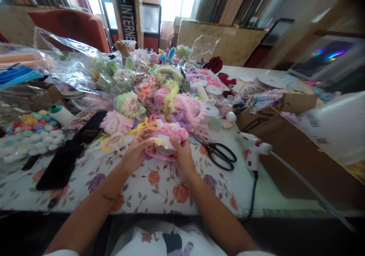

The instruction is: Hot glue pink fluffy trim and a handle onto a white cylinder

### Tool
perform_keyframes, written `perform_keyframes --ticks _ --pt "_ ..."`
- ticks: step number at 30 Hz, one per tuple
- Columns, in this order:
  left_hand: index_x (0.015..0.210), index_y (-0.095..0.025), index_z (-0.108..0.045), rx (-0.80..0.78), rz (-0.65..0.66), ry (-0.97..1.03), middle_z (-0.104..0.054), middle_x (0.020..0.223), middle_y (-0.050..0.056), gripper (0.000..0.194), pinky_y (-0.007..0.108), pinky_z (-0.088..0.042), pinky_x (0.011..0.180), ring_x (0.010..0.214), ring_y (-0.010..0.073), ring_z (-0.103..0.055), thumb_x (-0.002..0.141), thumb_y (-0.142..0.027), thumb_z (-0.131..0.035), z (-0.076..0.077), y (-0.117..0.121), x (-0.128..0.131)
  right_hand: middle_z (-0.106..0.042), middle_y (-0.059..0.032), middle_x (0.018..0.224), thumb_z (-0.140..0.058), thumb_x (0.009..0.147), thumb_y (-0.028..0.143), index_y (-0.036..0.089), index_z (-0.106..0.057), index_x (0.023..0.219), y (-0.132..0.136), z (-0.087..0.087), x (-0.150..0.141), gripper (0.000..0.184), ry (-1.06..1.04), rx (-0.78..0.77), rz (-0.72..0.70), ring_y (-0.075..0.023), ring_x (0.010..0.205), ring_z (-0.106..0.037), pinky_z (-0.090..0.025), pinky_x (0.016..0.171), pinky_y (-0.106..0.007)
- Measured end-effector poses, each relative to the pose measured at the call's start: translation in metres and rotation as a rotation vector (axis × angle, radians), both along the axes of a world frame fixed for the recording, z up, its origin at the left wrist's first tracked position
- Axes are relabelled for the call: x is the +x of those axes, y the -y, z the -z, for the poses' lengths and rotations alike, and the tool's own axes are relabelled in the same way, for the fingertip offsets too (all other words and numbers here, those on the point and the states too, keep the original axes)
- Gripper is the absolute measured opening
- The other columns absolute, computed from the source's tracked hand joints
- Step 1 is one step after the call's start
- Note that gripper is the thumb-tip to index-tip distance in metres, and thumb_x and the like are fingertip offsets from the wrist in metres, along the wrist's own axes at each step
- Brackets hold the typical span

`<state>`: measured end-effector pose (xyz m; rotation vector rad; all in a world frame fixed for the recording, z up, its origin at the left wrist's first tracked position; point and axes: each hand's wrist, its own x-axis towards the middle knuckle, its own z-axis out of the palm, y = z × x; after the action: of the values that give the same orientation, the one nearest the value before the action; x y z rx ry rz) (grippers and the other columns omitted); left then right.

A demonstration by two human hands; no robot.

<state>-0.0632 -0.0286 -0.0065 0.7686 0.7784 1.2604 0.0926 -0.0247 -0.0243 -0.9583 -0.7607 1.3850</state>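
Just above the floral cloth, my right hand (184, 155) is closed on a pink fluffy craft piece (178, 131) with a white underside and a pink band curving below. My left hand (138, 149) is closed at the other side of it, its thumb and fingers pinching a small pale yellow piece (157, 141) against the white part. How firmly the yellow piece is attached cannot be made out. Black-handled scissors (219, 153) lie right of my right hand. Further right stands a white glue gun (253, 149) with a long glue stick (308, 187) jutting from its back.
A heap of fluffy pastel trims (171, 92) rises beyond my hands. To the left lie a dark phone (58, 166), a thread spool (61, 115) and bagged pompoms (34, 142). A cardboard box (291, 153) and a white plastic package (336, 123) flank the right side.
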Motion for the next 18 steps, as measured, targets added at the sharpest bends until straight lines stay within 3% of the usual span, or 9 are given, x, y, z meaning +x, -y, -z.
perform_keyframes --ticks 3,6,8,11,15,18 --pt "0.093 -0.018 -0.062 0.025 -0.009 0.006 -0.038 0.055 -0.01 0.032 0.014 -0.022 0.04 0.043 0.0023 -0.026 0.068 -0.025 -0.081 -0.004 -0.001 -0.004 -0.067 -0.0046 0.12 -0.077 0.074 0.045 0.027 -0.049 0.129 0.002 -0.001 0.002 0.064 0.026 -0.072 -0.055 -0.025 0.091 -0.072 -0.064 0.07 -0.041" --pt "0.085 -0.017 -0.063 0.067 -0.093 -0.118 -0.051 0.064 -0.005 0.029 0.015 -0.031 0.042 0.047 0.0033 -0.038 0.066 -0.027 -0.083 -0.003 -0.002 -0.005 -0.067 -0.0042 0.12 -0.076 0.074 0.047 0.028 -0.049 0.129 0.002 0.001 0.003 0.064 0.046 -0.087 -0.052 -0.024 0.084 -0.073 -0.065 0.063 -0.039" --pt "0.083 -0.017 -0.063 0.092 -0.147 -0.206 -0.058 0.071 -0.002 0.029 0.017 -0.04 0.048 0.055 0.0067 -0.05 0.065 -0.029 -0.084 0.001 -0.002 -0.005 -0.068 -0.0043 0.117 -0.076 0.074 0.047 0.026 -0.051 0.126 0.001 0.001 0.003 0.062 0.025 -0.076 -0.037 -0.0249 0.086 -0.073 -0.065 0.067 -0.04" --pt "0.085 -0.017 -0.064 0.115 -0.152 -0.261 -0.06 0.071 -0.002 0.029 0.018 -0.044 0.054 0.06 0.0083 -0.054 0.068 -0.032 -0.082 0.006 -0.003 -0.003 -0.07 -0.0053 0.115 -0.077 0.074 0.045 0.023 -0.054 0.121 0.0 0.0 0.001 0.058 -0.039 -0.014 -0.019 -0.0271 0.096 -0.071 -0.063 0.078 -0.042" --pt "0.086 -0.017 -0.06 0.065 -0.054 -0.187 -0.059 0.072 -0.003 0.028 0.018 -0.045 0.055 0.06 0.0079 -0.054 0.073 -0.034 -0.079 0.008 -0.004 -0.001 -0.071 -0.0067 0.118 -0.076 0.074 0.047 0.023 -0.054 0.123 -0.001 -0.003 -0.002 0.058 -0.087 0.02 -0.039 -0.0291 0.105 -0.069 -0.061 0.085 -0.044" --pt "0.099 -0.019 -0.058 -0.009 -0.015 -0.06 -0.064 0.089 0.001 0.037 0.022 -0.051 0.066 0.075 0.0123 -0.062 0.072 -0.03 -0.08 0.006 -0.005 0.002 -0.071 -0.0069 0.118 -0.075 0.074 0.049 0.023 -0.052 0.126 -0.001 -0.004 -0.002 0.062 -0.106 0.004 -0.062 -0.0299 0.106 -0.069 -0.06 0.085 -0.044"
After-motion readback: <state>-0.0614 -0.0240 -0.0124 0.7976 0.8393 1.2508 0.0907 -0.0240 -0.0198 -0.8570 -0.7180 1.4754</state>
